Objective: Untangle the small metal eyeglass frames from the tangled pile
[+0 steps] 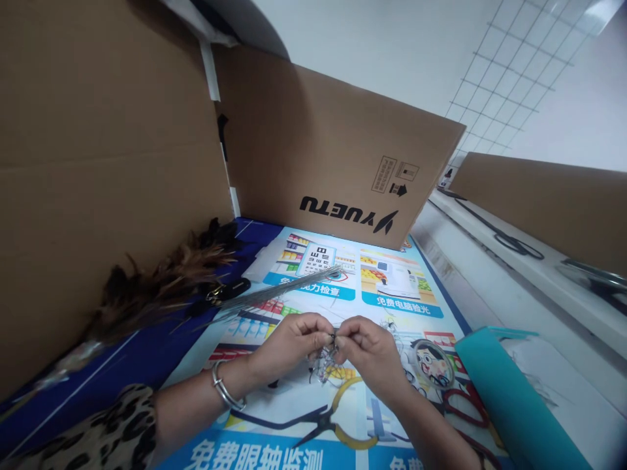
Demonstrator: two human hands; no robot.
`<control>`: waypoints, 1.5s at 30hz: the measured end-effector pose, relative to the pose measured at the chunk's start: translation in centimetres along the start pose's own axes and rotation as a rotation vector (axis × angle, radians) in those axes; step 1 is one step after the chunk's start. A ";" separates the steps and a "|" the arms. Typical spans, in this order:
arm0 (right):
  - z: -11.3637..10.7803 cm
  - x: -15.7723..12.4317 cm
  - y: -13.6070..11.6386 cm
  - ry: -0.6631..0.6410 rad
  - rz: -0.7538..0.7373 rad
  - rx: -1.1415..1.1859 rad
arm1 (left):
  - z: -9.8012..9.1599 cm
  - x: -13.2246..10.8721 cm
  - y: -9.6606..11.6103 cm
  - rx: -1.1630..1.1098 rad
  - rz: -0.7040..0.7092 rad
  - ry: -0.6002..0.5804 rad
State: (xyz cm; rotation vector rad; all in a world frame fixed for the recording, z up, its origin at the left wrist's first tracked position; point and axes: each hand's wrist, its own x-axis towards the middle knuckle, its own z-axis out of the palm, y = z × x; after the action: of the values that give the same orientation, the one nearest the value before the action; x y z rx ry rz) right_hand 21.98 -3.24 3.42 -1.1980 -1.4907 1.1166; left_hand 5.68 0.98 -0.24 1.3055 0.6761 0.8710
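Observation:
My left hand (298,343) and my right hand (369,352) meet above the printed table cover, thumbs and index fingers pinched together on both sides. Between the fingertips is a small dark piece, too small to name. Just below hangs a tangle of thin wire with clear beads (327,367), partly hidden by the fingers. Pliers (321,421) with yellow and dark handles lie open under the hands. A bundle of thin straight wires (274,292) lies beyond my left hand.
Brown feathers (166,287) line the left side. Cardboard panels (343,143) stand behind. To the right are a round clear dish (434,364), red-handled scissors (465,406) and a teal box (519,398). Black scissors (519,245) lie on the ledge.

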 end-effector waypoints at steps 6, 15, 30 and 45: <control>0.3 0.0 -0.1 0.044 0.066 0.012 | -0.1 0.1 0.0 -0.014 -0.003 -0.013; 0.3 0.3 0.9 0.042 0.002 0.079 | -0.6 0.3 0.9 0.196 0.048 -0.053; 0.2 0.5 1.2 0.192 -0.114 -0.377 | -1.1 0.4 2.3 0.808 0.391 -0.098; 1.2 0.1 2.7 0.175 -0.349 -0.488 | 0.1 0.2 1.2 0.803 0.327 0.077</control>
State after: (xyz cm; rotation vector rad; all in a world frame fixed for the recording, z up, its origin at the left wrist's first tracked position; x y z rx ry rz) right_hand 21.27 -2.96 0.54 -1.2503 -1.8034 0.4130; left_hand 5.67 1.18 0.99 2.1525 0.9380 0.9507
